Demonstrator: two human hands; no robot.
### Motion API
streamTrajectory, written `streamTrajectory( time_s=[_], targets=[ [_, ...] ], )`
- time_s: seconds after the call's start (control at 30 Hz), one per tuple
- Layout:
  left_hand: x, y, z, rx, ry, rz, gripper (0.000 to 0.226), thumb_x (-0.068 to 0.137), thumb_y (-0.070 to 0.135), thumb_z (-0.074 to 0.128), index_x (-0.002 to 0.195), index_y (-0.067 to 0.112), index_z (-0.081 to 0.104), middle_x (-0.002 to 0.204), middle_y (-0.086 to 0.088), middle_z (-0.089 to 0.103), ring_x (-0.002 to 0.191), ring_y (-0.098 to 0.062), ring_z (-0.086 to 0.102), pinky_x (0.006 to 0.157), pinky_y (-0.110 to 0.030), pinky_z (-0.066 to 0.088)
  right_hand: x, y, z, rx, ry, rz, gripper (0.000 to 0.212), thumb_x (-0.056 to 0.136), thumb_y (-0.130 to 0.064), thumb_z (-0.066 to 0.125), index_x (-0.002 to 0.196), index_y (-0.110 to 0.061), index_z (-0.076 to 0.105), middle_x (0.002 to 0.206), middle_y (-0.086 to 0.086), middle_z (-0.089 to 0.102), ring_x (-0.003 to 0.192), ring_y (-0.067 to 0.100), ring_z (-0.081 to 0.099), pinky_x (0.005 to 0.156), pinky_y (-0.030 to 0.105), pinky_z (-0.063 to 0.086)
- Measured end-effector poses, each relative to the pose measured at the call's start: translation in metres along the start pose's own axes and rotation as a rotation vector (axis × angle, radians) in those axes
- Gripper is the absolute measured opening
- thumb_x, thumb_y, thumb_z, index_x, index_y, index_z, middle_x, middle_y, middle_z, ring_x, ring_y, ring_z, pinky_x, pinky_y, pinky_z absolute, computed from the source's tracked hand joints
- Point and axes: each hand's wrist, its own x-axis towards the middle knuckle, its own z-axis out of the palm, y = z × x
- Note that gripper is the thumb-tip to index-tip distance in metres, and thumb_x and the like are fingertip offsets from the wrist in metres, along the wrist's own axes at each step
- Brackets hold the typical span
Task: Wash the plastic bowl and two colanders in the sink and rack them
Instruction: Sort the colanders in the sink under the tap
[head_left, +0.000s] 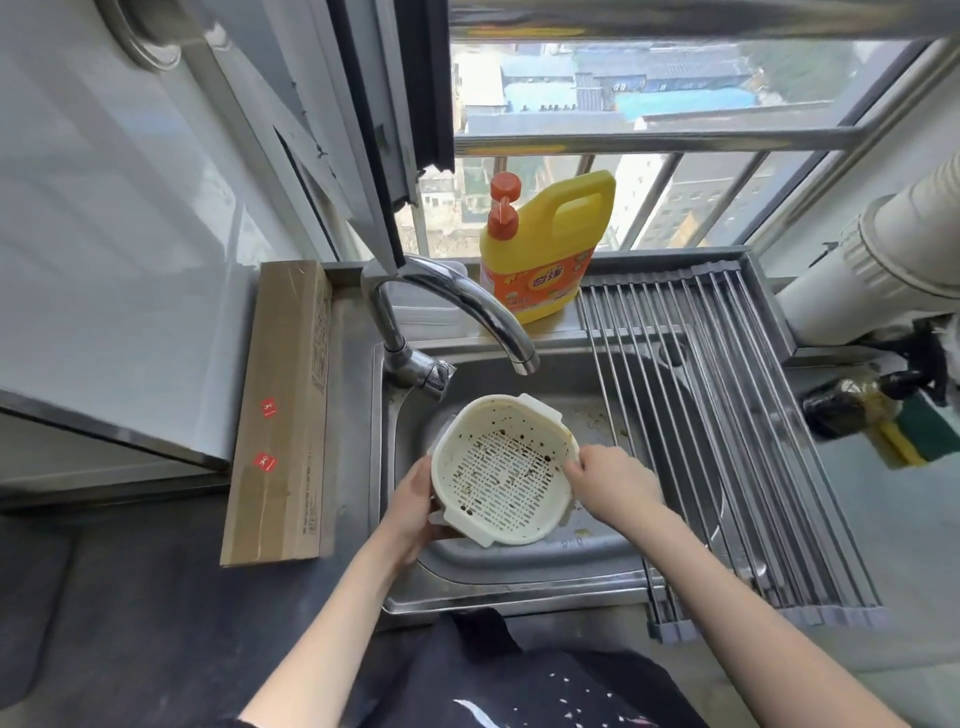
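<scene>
We hold the soiled colander (506, 470) over the sink (519, 566): left hand (415, 506) grip and right hand (613, 486) grip clasp its rim. Tap (467, 306) dry; next, start water.

Both hands forward, left hand (413, 501) cupped, right hand (615, 486) fingers pinching

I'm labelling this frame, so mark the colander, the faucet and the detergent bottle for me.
colander (506, 470): head view, perforated bottom inside.
faucet (467, 301): head view, curved spout.
detergent bottle (540, 280): head view, orange front label.
</scene>
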Motion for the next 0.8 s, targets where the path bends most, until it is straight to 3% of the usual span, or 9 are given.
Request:
streamTrajectory(
  time_s=[0.07, 0.13, 0.23, 0.4, 0.53, 0.73, 0.8],
  targets=[
    [-0.002, 0.003, -0.002, 0.016, -0.002, -0.010, 0.052, 0.093, 0.059, 0.036, 0.123, 0.021, 0.056, 0.113, -0.023, 0.065, 0.103, -0.043, 0.062, 0.071, -0.054, 0.056, 0.001, 0.004, -0.005, 0.409, -0.119, -0.017, 0.032, 0.096, -0.023, 0.041, 0.068, -0.010, 0.048, 0.063, 0.004, 0.052, 0.051, 0.018, 0.043, 0.048, 0.027, 0.035],
    [-0.001, 0.006, -0.002, 0.030, -0.020, -0.013, 0.052, 0.093, 0.059, 0.035, 0.124, 0.023, 0.054, 0.113, -0.018, 0.067, 0.105, -0.040, 0.063, 0.071, -0.055, 0.056, -0.002, 0.006, -0.008, 0.600, -0.175, -0.051, 0.030, 0.096, -0.017, 0.044, 0.070, -0.007, 0.053, 0.060, 0.004, 0.053, 0.045, 0.015, 0.045, 0.043, 0.026, 0.039],
    [-0.001, 0.012, -0.001, 0.071, -0.018, 0.016, 0.047, 0.096, 0.054, 0.034, 0.128, 0.023, 0.052, 0.115, -0.018, 0.066, 0.106, -0.039, 0.063, 0.074, -0.060, 0.055, -0.008, 0.006, -0.005, 0.596, -0.096, -0.060, 0.029, 0.097, -0.016, 0.044, 0.071, -0.007, 0.054, 0.059, 0.005, 0.056, 0.039, 0.011, 0.046, 0.037, 0.022, 0.039],
    [-0.004, 0.019, 0.004, 0.044, 0.005, -0.073, 0.044, 0.096, 0.055, 0.035, 0.124, 0.026, 0.053, 0.118, -0.021, 0.061, 0.108, -0.040, 0.060, 0.070, -0.055, 0.057, -0.006, 0.009, -0.005, 0.856, -0.173, -0.012, 0.026, 0.096, -0.013, 0.042, 0.072, -0.007, 0.048, 0.056, 0.003, 0.044, 0.035, 0.007, 0.029, 0.036, 0.018, 0.022],
    [-0.010, 0.012, 0.013, -0.008, -0.004, -0.151, 0.044, 0.095, 0.055, 0.036, 0.117, 0.023, 0.059, 0.113, -0.019, 0.065, 0.103, -0.038, 0.063, 0.075, -0.055, 0.057, 0.000, 0.014, -0.008, 0.894, -0.168, -0.002, 0.023, 0.099, -0.015, 0.038, 0.078, -0.007, 0.045, 0.056, 0.002, 0.039, 0.039, 0.008, 0.027, 0.037, 0.020, 0.021],
    [-0.015, 0.010, 0.015, 0.055, 0.141, -0.099, 0.028, 0.100, 0.036, 0.039, 0.124, 0.024, 0.043, 0.123, -0.012, 0.058, 0.107, -0.032, 0.059, 0.074, -0.062, 0.054, 0.013, 0.018, -0.019, 1.098, -0.161, 0.086, 0.023, 0.096, -0.010, 0.035, 0.075, -0.008, 0.044, 0.052, 0.002, 0.039, 0.034, 0.007, 0.029, 0.035, 0.018, 0.024],
    [-0.017, 0.012, 0.012, 0.162, 0.189, -0.054, 0.039, 0.099, 0.030, 0.043, 0.136, 0.024, 0.033, 0.130, -0.009, 0.055, 0.111, -0.030, 0.056, 0.076, -0.058, 0.055, 0.018, 0.024, -0.018, 1.122, -0.186, 0.139, 0.023, 0.095, -0.008, 0.035, 0.074, -0.007, 0.045, 0.052, 0.003, 0.040, 0.034, 0.008, 0.029, 0.034, 0.018, 0.026]
  ],
)
